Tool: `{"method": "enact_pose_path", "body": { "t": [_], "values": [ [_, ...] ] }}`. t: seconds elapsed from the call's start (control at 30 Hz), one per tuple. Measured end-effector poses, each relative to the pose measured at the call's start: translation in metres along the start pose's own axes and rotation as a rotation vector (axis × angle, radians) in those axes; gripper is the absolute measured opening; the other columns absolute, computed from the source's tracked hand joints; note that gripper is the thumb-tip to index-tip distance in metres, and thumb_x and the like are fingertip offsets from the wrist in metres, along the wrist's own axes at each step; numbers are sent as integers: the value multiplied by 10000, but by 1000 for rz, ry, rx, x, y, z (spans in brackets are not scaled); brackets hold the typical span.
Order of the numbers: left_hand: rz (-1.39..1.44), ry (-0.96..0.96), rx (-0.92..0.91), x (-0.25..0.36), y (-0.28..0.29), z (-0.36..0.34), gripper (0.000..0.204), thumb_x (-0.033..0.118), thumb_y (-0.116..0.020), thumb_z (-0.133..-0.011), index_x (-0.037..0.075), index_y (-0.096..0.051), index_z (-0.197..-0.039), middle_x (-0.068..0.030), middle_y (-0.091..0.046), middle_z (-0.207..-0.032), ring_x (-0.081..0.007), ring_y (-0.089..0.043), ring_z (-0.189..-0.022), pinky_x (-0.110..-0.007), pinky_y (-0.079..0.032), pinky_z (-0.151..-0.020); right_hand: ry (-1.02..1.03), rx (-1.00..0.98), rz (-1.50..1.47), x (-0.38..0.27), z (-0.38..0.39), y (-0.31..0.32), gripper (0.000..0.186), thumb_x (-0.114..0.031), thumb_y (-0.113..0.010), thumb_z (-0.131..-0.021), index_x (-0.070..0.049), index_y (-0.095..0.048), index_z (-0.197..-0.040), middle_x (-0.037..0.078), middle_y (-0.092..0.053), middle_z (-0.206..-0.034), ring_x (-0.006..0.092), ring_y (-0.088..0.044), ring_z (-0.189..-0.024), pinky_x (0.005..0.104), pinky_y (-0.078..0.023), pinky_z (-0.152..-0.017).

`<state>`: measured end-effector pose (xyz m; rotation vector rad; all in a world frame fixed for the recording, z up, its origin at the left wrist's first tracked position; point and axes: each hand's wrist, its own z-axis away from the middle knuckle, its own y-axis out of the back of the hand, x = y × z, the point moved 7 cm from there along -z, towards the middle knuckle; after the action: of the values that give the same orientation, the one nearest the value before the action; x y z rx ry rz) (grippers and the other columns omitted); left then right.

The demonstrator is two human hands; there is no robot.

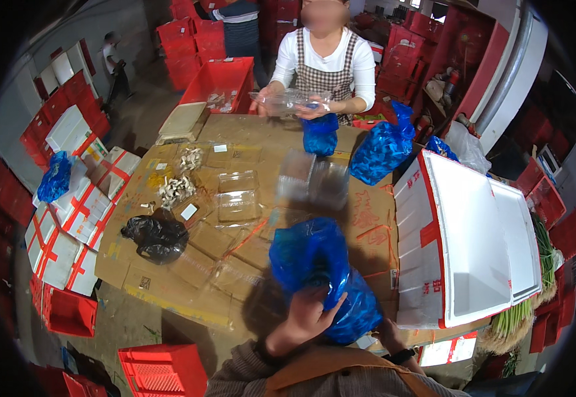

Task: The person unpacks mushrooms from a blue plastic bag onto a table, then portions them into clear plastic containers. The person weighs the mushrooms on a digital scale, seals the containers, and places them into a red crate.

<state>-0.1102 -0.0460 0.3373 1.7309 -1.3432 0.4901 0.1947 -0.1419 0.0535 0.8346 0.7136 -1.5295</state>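
Your left grip (308, 315) looks closed round the neck of that shiny blue plastic bag (339, 278), near side of the cardboard-covered counter (185, 301). Can't tell if your right grip (391, 337), beside it, holds anything. Loosen up and the neck could slip, maybe spilling stuff.

Red print stood on the side wall of the foam box (408, 228), and larger red characters (366, 210) ran across the cardboard (281, 132) beside it. A dark square code (144, 282) marked the cardboard near its left corner. A small white label (188, 211) lay farther in, its writing too small to read.
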Motion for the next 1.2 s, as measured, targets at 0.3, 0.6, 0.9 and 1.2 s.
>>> {"method": "enact_pose_path", "body": {
  "t": [0.3,0.6,0.9,1.2],
  "values": [
    [46,27,22,-7,-6,-2,108,127,-625,-816,20,-612,-809,-156,-607,-738,-339,-572,-617,-375,-451,-533,-7,145,-249,20,-18,13,125,-214,-488,-914,-128,-517,-828,-12,-478,-636,89,-439,-517,210,-358,-459],
    [126,201,134,-30,11,-8,146,150,-587,-865,27,-595,-786,-179,-571,-680,-354,-561,-616,-372,-427,-518,124,-67,-362,-20,-5,-19,229,-252,-400,-940,-136,-479,-761,-54,-386,-586,49,-344,-486,199,-281,-440],
    [235,58,131,-29,-8,5,117,133,-583,-863,21,-575,-827,-171,-576,-710,-355,-565,-633,-405,-431,-546,141,-5,-439,-35,16,21,196,-310,-471,-923,-171,-513,-790,-71,-446,-636,36,-392,-530,197,-284,-459],
    [168,119,14,-43,-31,10,168,181,-579,-865,26,-567,-800,-169,-570,-695,-351,-557,-613,-403,-429,-530,94,217,-238,-30,26,34,322,-400,-497,-906,-129,-547,-1073,-16,-593,-924,88,-542,-761,223,-394,-547]
  ]
}}
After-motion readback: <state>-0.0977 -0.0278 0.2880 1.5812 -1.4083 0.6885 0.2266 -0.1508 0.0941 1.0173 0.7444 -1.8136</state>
